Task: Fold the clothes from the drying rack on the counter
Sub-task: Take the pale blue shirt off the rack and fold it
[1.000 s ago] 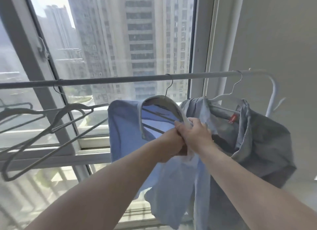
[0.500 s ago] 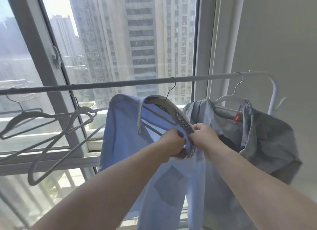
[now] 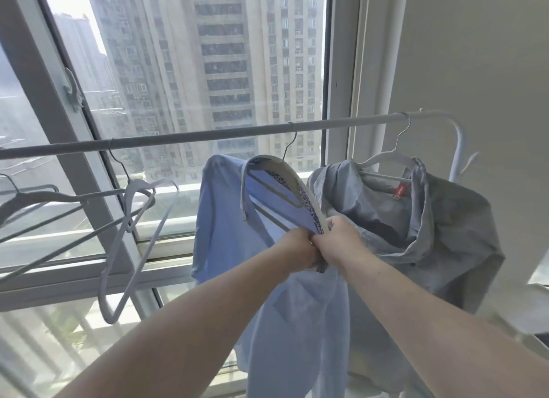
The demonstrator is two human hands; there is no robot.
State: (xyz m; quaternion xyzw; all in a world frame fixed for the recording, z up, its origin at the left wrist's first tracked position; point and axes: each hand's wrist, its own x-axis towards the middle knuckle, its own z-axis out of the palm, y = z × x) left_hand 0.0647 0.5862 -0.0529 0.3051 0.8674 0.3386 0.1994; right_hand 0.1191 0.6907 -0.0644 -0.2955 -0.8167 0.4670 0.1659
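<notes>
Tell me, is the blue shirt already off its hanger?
No, the blue shirt hangs on its hanger, hooked over the rail, while the left hand and right hand hold its collar.

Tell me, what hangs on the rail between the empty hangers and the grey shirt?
The blue shirt on its hanger, gripped at the collar by both hands, left hand and right hand, in the head view.

Only one bit of writing can be spotted: a small red label sewn inside the collar of the grey shirt. The white lettering is too small to be read.
</notes>
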